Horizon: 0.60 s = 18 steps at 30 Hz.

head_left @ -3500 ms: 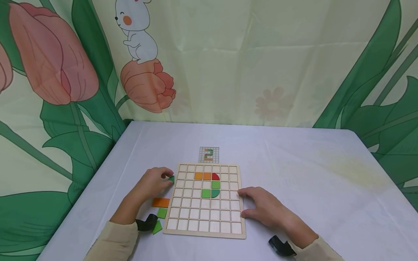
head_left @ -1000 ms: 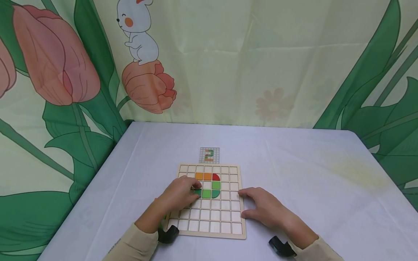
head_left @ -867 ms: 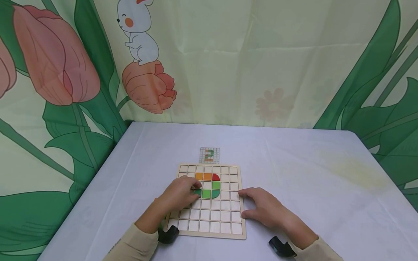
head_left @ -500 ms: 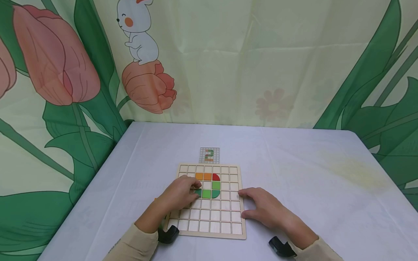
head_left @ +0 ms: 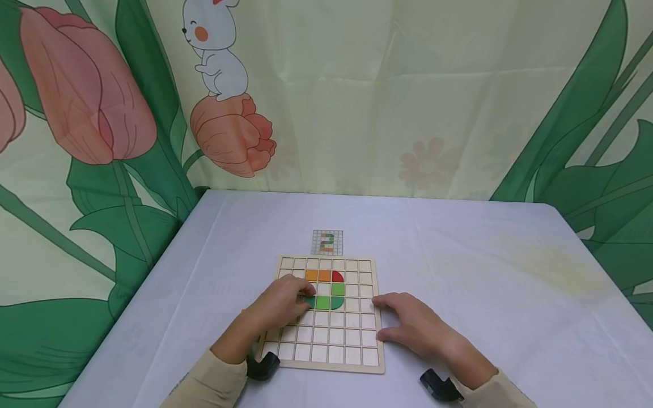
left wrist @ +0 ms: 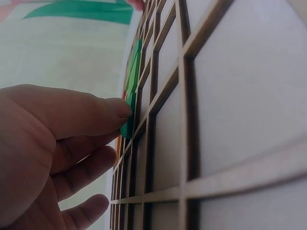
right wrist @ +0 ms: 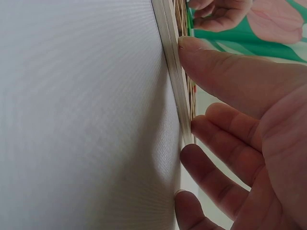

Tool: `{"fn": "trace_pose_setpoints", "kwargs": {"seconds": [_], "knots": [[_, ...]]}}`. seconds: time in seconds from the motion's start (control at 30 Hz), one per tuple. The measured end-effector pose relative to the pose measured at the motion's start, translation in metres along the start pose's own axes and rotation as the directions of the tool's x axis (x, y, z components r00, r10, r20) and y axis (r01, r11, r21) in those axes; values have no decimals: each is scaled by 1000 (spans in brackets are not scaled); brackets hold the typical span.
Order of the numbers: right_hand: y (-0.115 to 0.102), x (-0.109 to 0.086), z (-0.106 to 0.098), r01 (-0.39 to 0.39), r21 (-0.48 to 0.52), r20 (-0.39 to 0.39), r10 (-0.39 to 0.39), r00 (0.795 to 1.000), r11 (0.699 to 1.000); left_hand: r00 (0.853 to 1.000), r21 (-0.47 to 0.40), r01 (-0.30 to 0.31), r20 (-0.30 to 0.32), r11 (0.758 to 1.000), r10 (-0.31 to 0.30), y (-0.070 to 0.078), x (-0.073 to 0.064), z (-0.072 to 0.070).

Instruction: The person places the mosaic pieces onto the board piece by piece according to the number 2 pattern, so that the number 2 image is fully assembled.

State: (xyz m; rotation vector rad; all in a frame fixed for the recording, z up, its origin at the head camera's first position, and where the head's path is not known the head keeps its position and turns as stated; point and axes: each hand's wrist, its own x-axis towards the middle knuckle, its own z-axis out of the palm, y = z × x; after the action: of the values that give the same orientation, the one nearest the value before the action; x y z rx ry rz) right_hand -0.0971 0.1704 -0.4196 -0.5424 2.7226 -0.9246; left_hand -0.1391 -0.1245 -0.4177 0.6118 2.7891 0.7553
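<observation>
A: What has the left grip (head_left: 282, 302) got?

B: A dark green piece (head_left: 309, 302), pinched between thumb and fingertips, the grip nearly closed

A: Where is it?

B: On the board (head_left: 331, 369), just left of a light green square (head_left: 322, 303). Whether it sits flat in its cell I can't tell; the fingers hide too much

A: Which step, then?

B: Seating that piece, I'd judge. The next move seems to call for squaring it to the cell walls, a light press, then a clean release

A: And the right grip (head_left: 414, 318)?

B: Spread, holding nothing; it touches the board's right edge, probably to steady it

A: Farther out?

B: A card (head_left: 327, 242) on the surface (head_left: 484, 283), just beyond the board. Its figure looks like a 2, so I'd guess the lower half remains to be laid
</observation>
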Motion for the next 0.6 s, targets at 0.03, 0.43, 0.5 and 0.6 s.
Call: {"fn": "trace_pose_setpoints", "kwargs": {"seconds": [0.03,0.43,0.5,0.6], "knots": [[0,0,0,5,-2,1,-5,1000,1000,1000,0,0,2,1000,0,0,0,0],[4,0,0,46,-11,2,-46,999,999,1000,-11,-3,-13,1000,2,0,0,-1],[4,0,0,47,-13,1,-47,999,999,1000,-17,1,-10,1000,-1,0,0,-1],[4,0,0,41,-13,3,-41,999,999,1000,-22,4,-6,1000,-4,0,-1,-1]]}}
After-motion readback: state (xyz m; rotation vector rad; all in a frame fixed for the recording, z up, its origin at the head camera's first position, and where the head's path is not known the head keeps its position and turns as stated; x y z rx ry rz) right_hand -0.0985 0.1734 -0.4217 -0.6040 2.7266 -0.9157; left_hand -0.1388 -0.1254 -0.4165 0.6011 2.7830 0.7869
